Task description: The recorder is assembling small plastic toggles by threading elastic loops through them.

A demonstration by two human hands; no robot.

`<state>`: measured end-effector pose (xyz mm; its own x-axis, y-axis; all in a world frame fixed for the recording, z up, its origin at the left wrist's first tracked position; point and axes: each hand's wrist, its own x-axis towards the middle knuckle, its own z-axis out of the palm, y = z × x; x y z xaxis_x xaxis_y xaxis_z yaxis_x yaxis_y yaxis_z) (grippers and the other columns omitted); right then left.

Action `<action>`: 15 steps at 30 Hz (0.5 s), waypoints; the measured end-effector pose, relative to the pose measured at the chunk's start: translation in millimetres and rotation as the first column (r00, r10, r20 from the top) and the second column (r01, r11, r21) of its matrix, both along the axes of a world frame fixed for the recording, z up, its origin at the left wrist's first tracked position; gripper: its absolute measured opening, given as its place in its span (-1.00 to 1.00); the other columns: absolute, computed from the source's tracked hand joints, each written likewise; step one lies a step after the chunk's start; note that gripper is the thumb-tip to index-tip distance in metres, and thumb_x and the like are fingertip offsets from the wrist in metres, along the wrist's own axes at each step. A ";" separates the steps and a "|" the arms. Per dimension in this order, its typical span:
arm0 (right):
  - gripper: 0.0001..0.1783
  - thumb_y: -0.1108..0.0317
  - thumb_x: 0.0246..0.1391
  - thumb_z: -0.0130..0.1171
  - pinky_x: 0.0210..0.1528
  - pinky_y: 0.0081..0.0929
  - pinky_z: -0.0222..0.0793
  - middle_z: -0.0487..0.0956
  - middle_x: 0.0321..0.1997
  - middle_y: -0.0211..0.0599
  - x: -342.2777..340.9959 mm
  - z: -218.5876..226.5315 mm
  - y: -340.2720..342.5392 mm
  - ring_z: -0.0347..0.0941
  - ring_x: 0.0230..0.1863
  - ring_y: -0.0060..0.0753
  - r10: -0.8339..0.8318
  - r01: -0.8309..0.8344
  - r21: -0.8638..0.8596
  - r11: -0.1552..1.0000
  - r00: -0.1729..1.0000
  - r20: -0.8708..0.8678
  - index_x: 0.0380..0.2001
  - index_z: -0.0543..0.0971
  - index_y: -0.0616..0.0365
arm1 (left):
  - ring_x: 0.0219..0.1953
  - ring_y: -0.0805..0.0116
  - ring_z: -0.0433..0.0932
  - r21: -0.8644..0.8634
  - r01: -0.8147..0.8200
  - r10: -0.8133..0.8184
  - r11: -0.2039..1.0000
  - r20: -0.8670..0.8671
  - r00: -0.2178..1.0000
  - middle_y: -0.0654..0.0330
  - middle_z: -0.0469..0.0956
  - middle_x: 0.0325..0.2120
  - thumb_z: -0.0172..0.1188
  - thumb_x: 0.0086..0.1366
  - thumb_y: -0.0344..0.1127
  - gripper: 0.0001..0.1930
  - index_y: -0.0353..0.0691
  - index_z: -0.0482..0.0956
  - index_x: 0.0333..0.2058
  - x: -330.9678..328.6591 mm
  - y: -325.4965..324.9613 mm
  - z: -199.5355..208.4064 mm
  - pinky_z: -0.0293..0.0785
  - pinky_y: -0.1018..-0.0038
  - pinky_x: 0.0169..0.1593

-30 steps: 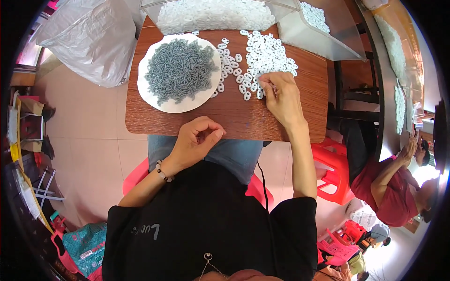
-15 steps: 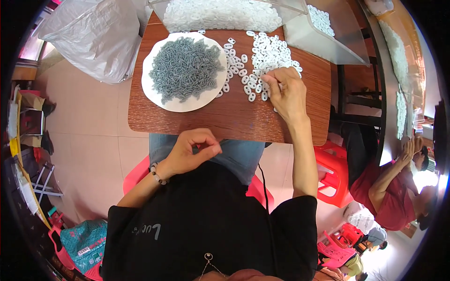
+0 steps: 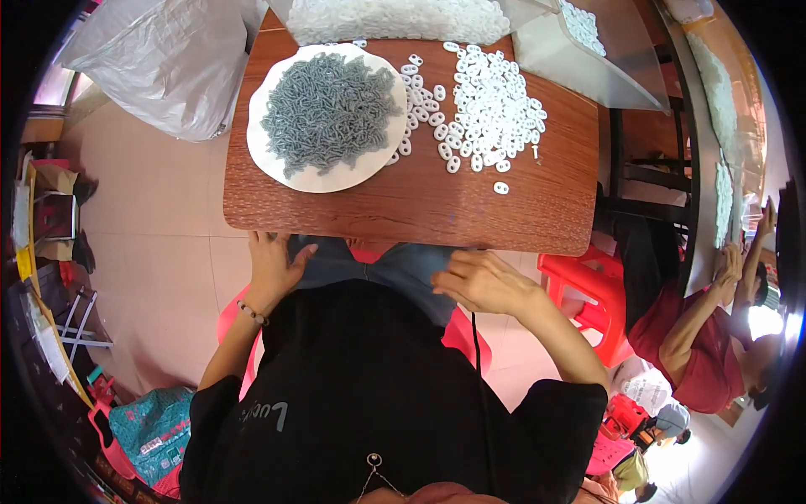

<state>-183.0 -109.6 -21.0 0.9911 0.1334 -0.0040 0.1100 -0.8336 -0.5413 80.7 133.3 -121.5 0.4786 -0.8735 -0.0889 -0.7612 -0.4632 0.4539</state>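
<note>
My left hand [image 3: 275, 270] is at the table's front edge, its fingers stretched toward the edge and its thumb apart. A bead bracelet [image 3: 253, 313] circles that wrist. My right hand [image 3: 480, 280] hovers over my lap just before the same edge, fingers curled; whatever they may hold is hidden. On the brown wooden table [image 3: 327, 217] stands a white scalloped plate [image 3: 267, 160] heaped with small grey, ribbed, rod-like pieces [image 3: 327, 109]. To its right lies a spread of white oval two-holed plastic pieces [image 3: 495, 101]. One such piece [image 3: 501, 188] lies apart, nearer me.
A clear bin of white pieces [image 3: 399, 18] stands at the table's back, with another bin [image 3: 579, 71] to its right. A white sack [image 3: 159, 71] is at the left. Red stools [image 3: 588, 290] and a co-worker in a dark red shirt [image 3: 693, 357] are at the right.
My right hand has left the white pieces and come back to the table's front edge. My left hand has moved left, its fingers straightening. One white piece now lies apart.
</note>
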 end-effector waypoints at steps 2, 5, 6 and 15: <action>-0.45 0.28 -0.02 0.26 -0.09 -0.23 0.44 0.55 -0.27 -0.01 -15.2 -33.8 3.0 0.48 -0.14 0.02 -0.050 0.059 0.036 0.998 0.975 -0.216 0.04 0.42 0.26 | 0.07 -0.25 0.22 -0.022 -0.002 0.003 1.000 0.018 1.000 -0.14 0.35 0.00 0.34 0.06 -0.05 -0.43 -0.19 0.49 0.02 -5.9 3.4 -17.1 0.16 -0.03 0.14; -0.30 0.36 -0.05 0.28 0.07 -0.16 0.37 0.49 0.01 0.08 -21.4 -64.8 -3.2 0.41 0.08 0.09 -0.180 0.114 -0.141 0.983 0.706 -0.685 0.18 0.30 0.29 | 0.08 -0.28 0.17 0.156 0.014 -0.016 0.988 0.015 1.000 -0.19 0.25 0.03 0.31 0.06 0.11 -0.31 -0.13 0.41 0.10 -13.4 5.1 -24.3 0.14 -0.08 0.13; -0.20 0.25 -0.04 0.28 0.11 -0.07 0.32 0.42 0.14 0.01 -19.8 -69.2 -9.9 0.36 0.17 0.01 -0.159 0.088 -0.133 0.987 0.577 -0.801 0.26 0.21 0.18 | 0.07 -0.28 0.16 0.208 0.008 -0.002 0.978 -0.030 1.000 -0.20 0.22 0.03 0.29 0.06 0.16 -0.29 -0.11 0.40 0.11 -13.9 4.1 -22.9 0.15 -0.08 0.13; -0.56 0.50 0.00 0.15 0.13 -0.24 0.28 0.49 0.06 -0.11 -55.5 -102.6 4.2 0.31 0.13 -0.03 -0.221 0.203 -0.141 0.969 0.967 -0.127 0.01 0.49 0.30 | 0.06 -0.22 0.17 0.235 0.009 0.007 0.972 -0.063 0.998 -0.18 0.21 0.02 0.29 0.04 0.22 -0.28 -0.11 0.44 0.08 -11.6 3.7 -21.2 0.23 -0.05 0.07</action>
